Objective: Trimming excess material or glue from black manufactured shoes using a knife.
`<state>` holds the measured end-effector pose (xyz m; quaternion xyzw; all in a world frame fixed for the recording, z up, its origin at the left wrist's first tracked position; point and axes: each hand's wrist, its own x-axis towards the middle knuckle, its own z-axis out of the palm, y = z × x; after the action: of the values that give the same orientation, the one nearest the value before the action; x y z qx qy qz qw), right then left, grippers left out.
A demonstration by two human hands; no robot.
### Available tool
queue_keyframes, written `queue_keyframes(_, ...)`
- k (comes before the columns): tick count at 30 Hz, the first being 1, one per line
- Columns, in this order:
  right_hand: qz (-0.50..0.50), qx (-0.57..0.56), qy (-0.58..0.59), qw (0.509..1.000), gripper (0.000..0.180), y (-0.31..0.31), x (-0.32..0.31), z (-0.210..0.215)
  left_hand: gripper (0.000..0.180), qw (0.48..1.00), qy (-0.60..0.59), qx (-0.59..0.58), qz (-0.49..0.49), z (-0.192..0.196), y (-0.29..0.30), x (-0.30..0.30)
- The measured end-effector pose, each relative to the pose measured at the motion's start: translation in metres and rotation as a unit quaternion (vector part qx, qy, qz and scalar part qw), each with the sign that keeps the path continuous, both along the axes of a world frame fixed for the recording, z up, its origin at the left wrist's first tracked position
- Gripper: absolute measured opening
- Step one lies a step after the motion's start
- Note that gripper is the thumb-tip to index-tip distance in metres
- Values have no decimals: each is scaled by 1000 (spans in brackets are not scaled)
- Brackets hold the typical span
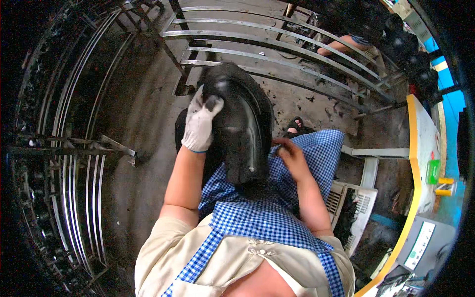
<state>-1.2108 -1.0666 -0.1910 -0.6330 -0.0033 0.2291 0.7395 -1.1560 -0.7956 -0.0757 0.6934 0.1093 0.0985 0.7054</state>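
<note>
A glossy black rubber piece shaped like a boot lies across my lap, its rounded end pointing away from me. My left hand, in a white knit glove with darkened fingertips, is closed on its left side near that rounded end. Bare and dim, my right hand is just right of the boot, over the checked apron. Its fingers are bent toward the boot but blurred, so whether they hold anything is unclear. My lap hides the underside of the boot.
A metal rail rack stands ahead, and another rack runs along the left. At right is a white table with a yellow edge, bearing a green item. A white plastic crate is under it. Another person's arm shows beyond the rack.
</note>
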Motion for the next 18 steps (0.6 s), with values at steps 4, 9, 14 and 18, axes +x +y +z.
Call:
queue_keyframes(4,-148,11,-174,973,42,1,18,91,64,982,-31,9,-185,40,-3,-12)
queue_keyframes(9,-18,-84,-471,878,67,1,37,184,68,951,29,-39,-304,59,-22,-16)
queue_keyframes(14,70,-260,-600,754,41,7,41,198,66,932,8,-20,-362,52,-30,-17)
queue_keyframes(18,155,-336,-612,699,35,-1,40,217,62,915,45,-12,-401,50,-36,-18)
